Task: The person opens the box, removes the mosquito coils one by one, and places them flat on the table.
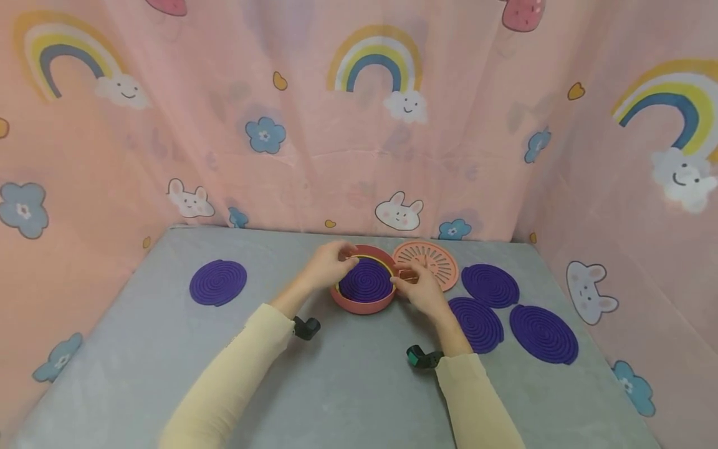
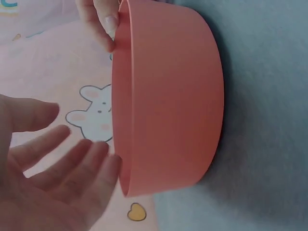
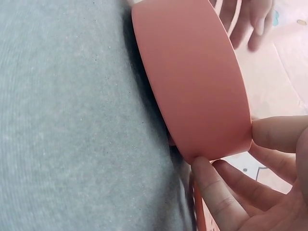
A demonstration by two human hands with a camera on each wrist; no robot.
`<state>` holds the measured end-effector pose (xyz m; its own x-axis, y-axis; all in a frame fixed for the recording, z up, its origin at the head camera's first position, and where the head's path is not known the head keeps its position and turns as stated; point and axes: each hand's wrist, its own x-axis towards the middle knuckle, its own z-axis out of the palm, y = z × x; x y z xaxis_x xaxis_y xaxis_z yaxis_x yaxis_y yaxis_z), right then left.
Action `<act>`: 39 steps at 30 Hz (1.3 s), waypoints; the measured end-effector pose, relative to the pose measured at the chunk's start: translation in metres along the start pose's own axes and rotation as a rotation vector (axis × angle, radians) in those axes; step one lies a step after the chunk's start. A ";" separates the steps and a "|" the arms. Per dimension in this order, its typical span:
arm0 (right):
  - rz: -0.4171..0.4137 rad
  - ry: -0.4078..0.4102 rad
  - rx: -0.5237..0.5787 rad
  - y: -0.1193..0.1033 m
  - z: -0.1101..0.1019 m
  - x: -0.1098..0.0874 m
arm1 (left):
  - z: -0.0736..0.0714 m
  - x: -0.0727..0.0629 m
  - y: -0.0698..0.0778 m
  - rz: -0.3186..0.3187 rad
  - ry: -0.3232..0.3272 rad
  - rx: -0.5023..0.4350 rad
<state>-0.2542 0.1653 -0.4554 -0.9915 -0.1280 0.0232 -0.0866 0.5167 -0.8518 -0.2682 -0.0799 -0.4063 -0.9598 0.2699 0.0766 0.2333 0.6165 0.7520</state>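
A pink round box (image 1: pixel 363 307) stands on the table with a purple spiral coaster (image 1: pixel 366 280) inside it, edged by a thin yellow ring. My left hand (image 1: pixel 331 265) hovers at the box's left rim, fingers loosely bent and apart, with nothing between thumb and fingers in the left wrist view. On the opposite side, my right hand (image 1: pixel 421 290) holds the box's wall. Its thumb (image 3: pixel 276 134) meets the rim while the other fingers lie against the outer side in the right wrist view. The coaster is hidden behind the wall in both wrist views.
Behind the right hand lies a pink slotted disc (image 1: pixel 443 267), close to the box. Several more purple spiral coasters (image 1: pixel 543 333) lie at the right, and another purple coaster (image 1: pixel 217 282) lies at the left. A patterned pink curtain (image 1: pixel 314 174) borders the table's back and sides.
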 end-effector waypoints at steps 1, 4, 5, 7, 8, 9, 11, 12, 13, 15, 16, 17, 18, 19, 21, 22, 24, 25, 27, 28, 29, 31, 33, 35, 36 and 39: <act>0.001 0.000 0.001 0.000 0.001 0.000 | 0.002 0.001 0.000 -0.012 -0.015 0.007; 0.001 0.000 0.004 0.000 0.002 0.001 | 0.007 0.005 0.002 -0.043 -0.053 0.036; 0.002 -0.001 0.005 0.000 0.002 0.001 | 0.008 0.007 0.002 -0.052 -0.066 0.050; 0.003 0.002 0.001 0.000 0.003 0.002 | 0.011 0.010 0.004 -0.068 -0.083 0.077; 0.001 0.003 0.000 0.000 0.004 0.003 | 0.012 0.011 0.004 -0.078 -0.085 0.089; 0.001 0.004 -0.004 0.000 0.004 0.003 | 0.014 0.012 0.005 -0.092 -0.087 0.093; -0.005 0.007 -0.008 0.000 0.005 0.004 | 0.016 0.014 0.008 -0.123 -0.089 0.101; -0.007 0.009 -0.009 0.000 0.005 0.004 | 0.017 0.015 0.008 -0.139 -0.091 0.109; -0.009 0.010 -0.005 0.000 0.005 0.004 | 0.019 0.015 0.009 -0.157 -0.096 0.122; -0.013 0.009 -0.006 -0.001 0.006 0.004 | 0.021 0.015 0.010 -0.174 -0.110 0.158; -0.014 0.010 -0.004 -0.001 0.006 0.004 | 0.023 0.016 0.010 -0.178 -0.114 0.176; -0.014 0.011 -0.002 -0.001 0.007 0.003 | 0.024 0.016 0.010 -0.181 -0.115 0.193; -0.013 0.011 -0.001 -0.001 0.007 0.003 | 0.026 0.016 0.010 -0.182 -0.111 0.207; -0.011 0.012 0.001 -0.001 0.008 0.003 | 0.027 0.016 0.010 -0.181 -0.106 0.216; -0.006 0.014 0.005 -0.001 0.008 0.003 | 0.030 0.015 0.009 -0.174 -0.088 0.217; -0.003 0.013 0.005 0.000 0.008 0.003 | 0.031 0.015 0.009 -0.173 -0.078 0.211; 0.002 0.012 0.006 0.001 0.007 0.003 | 0.032 0.015 0.008 -0.163 -0.067 0.205; 0.004 0.012 0.008 0.001 0.007 0.003 | 0.033 0.015 0.007 -0.157 -0.061 0.202; 0.002 0.010 0.007 0.001 0.006 0.003 | 0.034 0.015 0.005 -0.143 -0.051 0.196; -0.001 0.007 0.007 0.001 0.006 0.002 | 0.034 0.015 0.005 -0.137 -0.047 0.190; -0.003 0.005 0.008 0.001 0.006 0.002 | 0.035 0.015 0.004 -0.130 -0.043 0.182; -0.006 0.005 0.011 0.000 0.005 0.002 | 0.035 0.014 0.002 -0.115 -0.029 0.160; -0.008 0.007 0.012 0.001 0.004 0.001 | 0.035 0.014 0.002 -0.100 -0.014 0.129; -0.005 0.009 0.008 0.001 0.004 0.001 | 0.034 0.014 0.001 -0.090 0.002 0.098; -0.003 0.011 0.007 0.001 0.004 0.001 | 0.033 0.014 0.001 -0.087 0.008 0.085; 0.004 0.015 0.001 0.000 0.002 0.001 | 0.031 0.014 0.002 -0.073 0.021 0.048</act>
<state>-0.2550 0.1634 -0.4566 -0.9932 -0.1130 0.0278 -0.0826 0.5163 -0.8524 -0.2762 -0.0525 -0.4240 -0.9775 0.2076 0.0370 0.1694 0.6688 0.7239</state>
